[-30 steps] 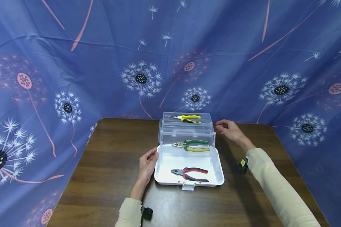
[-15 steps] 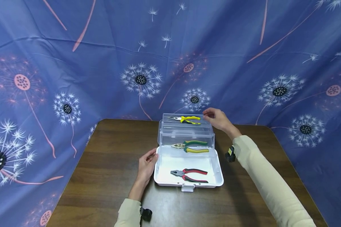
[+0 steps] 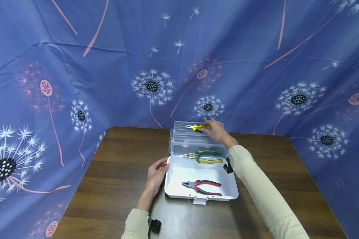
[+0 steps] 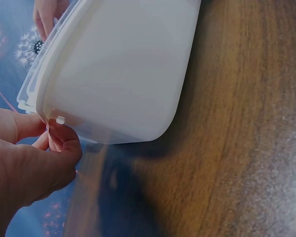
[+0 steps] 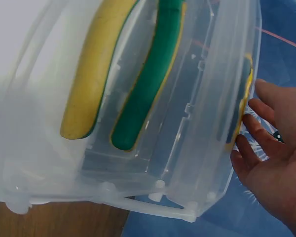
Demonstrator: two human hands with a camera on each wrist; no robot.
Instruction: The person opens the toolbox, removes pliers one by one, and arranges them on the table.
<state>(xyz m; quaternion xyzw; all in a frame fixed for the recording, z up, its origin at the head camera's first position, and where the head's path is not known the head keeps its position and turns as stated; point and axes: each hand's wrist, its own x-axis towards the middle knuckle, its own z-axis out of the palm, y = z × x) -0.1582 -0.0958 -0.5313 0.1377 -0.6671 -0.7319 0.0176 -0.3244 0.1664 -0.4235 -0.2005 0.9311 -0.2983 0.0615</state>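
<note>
Blue cloth (image 3: 107,89) fills the upper frame behind the brown table (image 3: 116,172), on which the white box (image 3: 185,196) spreads its clear trays (image 3: 179,145) in steps, seemingly to keep each tool in reach. From lower left the left hand (image 3: 155,174) pinches the box's rim, likely to steady it, while the right arm stretches from lower right, its hand (image 3: 216,130) bent over the top tray, fingertips at the yellow pliers (image 3: 194,127), though whether they grip I cannot tell. Green pliers (image 3: 197,155) lie at centre, red pliers (image 3: 195,185) below in the white bottom.
</note>
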